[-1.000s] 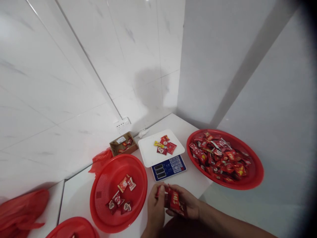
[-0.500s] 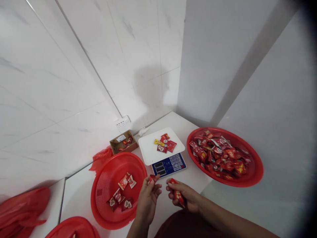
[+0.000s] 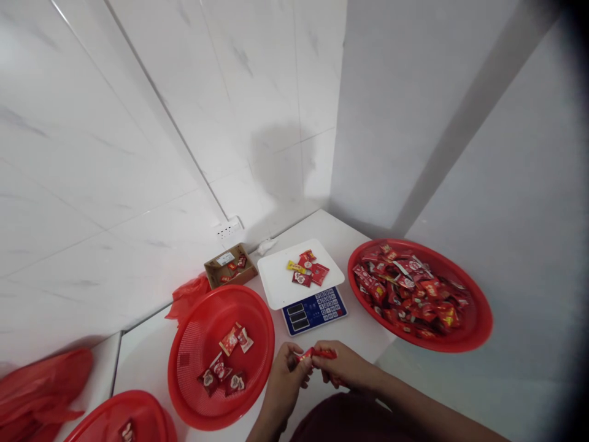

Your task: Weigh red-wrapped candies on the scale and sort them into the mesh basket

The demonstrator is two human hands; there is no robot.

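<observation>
My left hand (image 3: 286, 382) and my right hand (image 3: 346, 369) meet just in front of the scale, both pinching small red candy packets (image 3: 316, 354) held between their fingertips. The white-topped scale (image 3: 280, 283) with a blue keypad carries a few red and yellow packets (image 3: 307, 268). To the left, a red mesh basket (image 3: 193, 356) holds several wrapped candies (image 3: 226, 364). On the right a large red tray (image 3: 478, 319) is heaped with several red packets (image 3: 409, 288).
A small cardboard box (image 3: 229, 266) with a few candies sits behind the basket near a wall socket (image 3: 228, 228). Red plastic bags (image 3: 43, 387) lie at the far left, another red basket (image 3: 124, 420) at the bottom left. White walls enclose the table corner.
My hands, apart half a second ago with a packet in each, have come together again. The view has tipped slightly, showing more of the bottom-left basket.
</observation>
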